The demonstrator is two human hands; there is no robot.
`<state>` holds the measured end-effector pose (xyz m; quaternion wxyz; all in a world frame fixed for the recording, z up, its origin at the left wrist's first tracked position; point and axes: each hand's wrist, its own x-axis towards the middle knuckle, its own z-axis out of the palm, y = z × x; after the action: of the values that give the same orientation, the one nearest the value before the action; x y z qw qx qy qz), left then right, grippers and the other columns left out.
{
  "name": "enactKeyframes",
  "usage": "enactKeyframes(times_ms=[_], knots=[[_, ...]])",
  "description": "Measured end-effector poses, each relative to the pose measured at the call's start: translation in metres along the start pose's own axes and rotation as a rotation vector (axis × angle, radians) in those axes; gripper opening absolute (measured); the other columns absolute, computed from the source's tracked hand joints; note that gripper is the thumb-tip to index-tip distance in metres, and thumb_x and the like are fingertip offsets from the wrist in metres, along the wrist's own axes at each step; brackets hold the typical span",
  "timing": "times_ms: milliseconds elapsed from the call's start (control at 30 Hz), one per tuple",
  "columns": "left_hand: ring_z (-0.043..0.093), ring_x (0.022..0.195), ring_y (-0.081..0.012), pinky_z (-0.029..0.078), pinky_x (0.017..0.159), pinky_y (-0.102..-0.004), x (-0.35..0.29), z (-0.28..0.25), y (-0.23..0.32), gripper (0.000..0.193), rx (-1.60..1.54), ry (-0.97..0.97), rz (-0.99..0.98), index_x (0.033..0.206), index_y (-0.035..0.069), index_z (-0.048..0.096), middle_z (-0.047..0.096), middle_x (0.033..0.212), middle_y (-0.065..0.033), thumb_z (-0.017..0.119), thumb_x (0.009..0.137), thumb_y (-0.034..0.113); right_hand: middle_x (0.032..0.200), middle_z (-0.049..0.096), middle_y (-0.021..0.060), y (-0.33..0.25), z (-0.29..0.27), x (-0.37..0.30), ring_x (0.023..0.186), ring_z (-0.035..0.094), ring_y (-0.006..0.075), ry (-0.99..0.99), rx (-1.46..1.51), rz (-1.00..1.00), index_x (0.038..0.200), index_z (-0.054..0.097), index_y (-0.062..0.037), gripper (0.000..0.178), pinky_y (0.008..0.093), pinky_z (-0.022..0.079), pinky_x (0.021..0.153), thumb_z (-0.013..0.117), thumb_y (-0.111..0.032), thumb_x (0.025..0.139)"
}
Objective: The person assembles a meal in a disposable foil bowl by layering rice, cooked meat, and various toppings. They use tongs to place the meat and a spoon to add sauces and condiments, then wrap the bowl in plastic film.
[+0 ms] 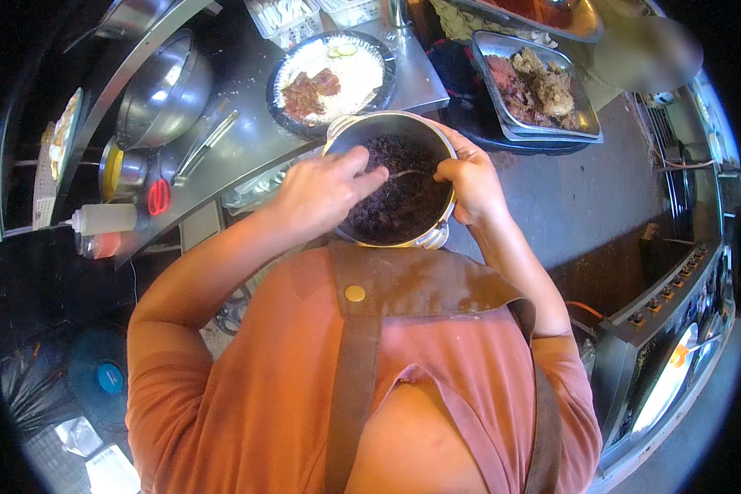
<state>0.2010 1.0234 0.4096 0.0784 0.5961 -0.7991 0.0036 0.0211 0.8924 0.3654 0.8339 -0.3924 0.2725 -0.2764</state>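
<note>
Pot [397,125] of dark food [387,206] is before the apron [424,277], near the tabletop [243,165]; the right hand [476,185] clasps its rim, thumb inside, while the left hand [317,191] has bent fingers over the opening, whether grasping the metal utensil [412,173] I cannot tell

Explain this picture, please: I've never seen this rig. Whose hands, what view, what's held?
There's no machine: these are a person's two bare hands. The picture comes from the left of two head-worn fisheye cameras looking down, so straight edges bend. The right hand grips a pot at its rim, thumb inside; the left hand reaches over its mouth, above dark food. Whether those fingers touch it isn't clear. On the metal counter sits a plate of food. A metal tray of meat is to the right.
</note>
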Motion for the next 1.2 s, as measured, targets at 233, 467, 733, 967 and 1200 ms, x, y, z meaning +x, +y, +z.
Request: enactKeyframes(times_ms=[233, 467, 733, 967, 1200], knots=[[0.061, 0.068, -0.0257, 0.051, 0.056, -0.0376, -0.028, -0.015, -0.009, 0.028, -0.11, -0.275, -0.006, 0.104, 0.018, 0.068, 0.051, 0.082, -0.0072, 0.056, 0.08, 0.014, 0.114, 0.063, 0.016, 0.017, 0.0, 0.002, 0.102, 0.06, 0.0245, 0.137, 0.042, 0.089, 0.122, 0.055, 0.0062, 0.067, 0.0301, 0.046, 0.089, 0.037, 0.017, 0.059], [0.062, 0.082, -0.0291, 0.05, 0.073, -0.0379, -0.035, -0.001, -0.02, 0.018, -0.625, -0.216, -0.159, 0.097, 0.01, 0.071, 0.062, 0.089, -0.0126, 0.062, 0.082, 0.009, 0.111, 0.064, 0.0164, 0.02, -0.008, 0.004, 0.099, 0.062, 0.0254, 0.157, 0.063, 0.079, 0.121, 0.056, 0.0051, 0.067, 0.0289, 0.048, 0.085, 0.037, 0.017, 0.058], [0.061, 0.087, -0.0248, 0.047, 0.08, -0.0339, -0.011, -0.014, -0.06, 0.023, -0.709, -0.342, -0.418, 0.105, 0.012, 0.071, 0.064, 0.09, -0.0146, 0.065, 0.083, 0.007, 0.112, 0.063, 0.0174, 0.014, 0.0, 0.018, 0.101, 0.062, 0.0253, 0.237, 0.091, 0.014, 0.123, 0.054, 0.005, 0.068, 0.0298, 0.048, 0.085, 0.038, 0.016, 0.058], [0.064, 0.08, -0.0192, 0.048, 0.077, -0.032, 0.016, -0.041, -0.113, 0.021, -0.662, -0.265, -0.477, 0.104, 0.009, 0.07, 0.07, 0.091, -0.0148, 0.065, 0.084, 0.008, 0.11, 0.064, 0.0158, 0.018, 0.011, 0.032, 0.097, 0.062, 0.0245, 0.333, 0.063, -0.025, 0.124, 0.054, 0.0053, 0.069, 0.029, 0.048, 0.082, 0.038, 0.016, 0.058], [0.062, 0.084, -0.0339, 0.05, 0.071, -0.0437, 0.034, 0.021, -0.16, 0.027, -0.077, -0.017, -0.443, 0.104, 0.017, 0.07, 0.06, 0.093, -0.0145, 0.061, 0.08, 0.011, 0.112, 0.063, 0.0159, 0.015, 0.011, 0.016, 0.1, 0.06, 0.0241, 0.404, -0.005, -0.024, 0.124, 0.053, 0.0049, 0.071, 0.0278, 0.047, 0.083, 0.038, 0.016, 0.056]])
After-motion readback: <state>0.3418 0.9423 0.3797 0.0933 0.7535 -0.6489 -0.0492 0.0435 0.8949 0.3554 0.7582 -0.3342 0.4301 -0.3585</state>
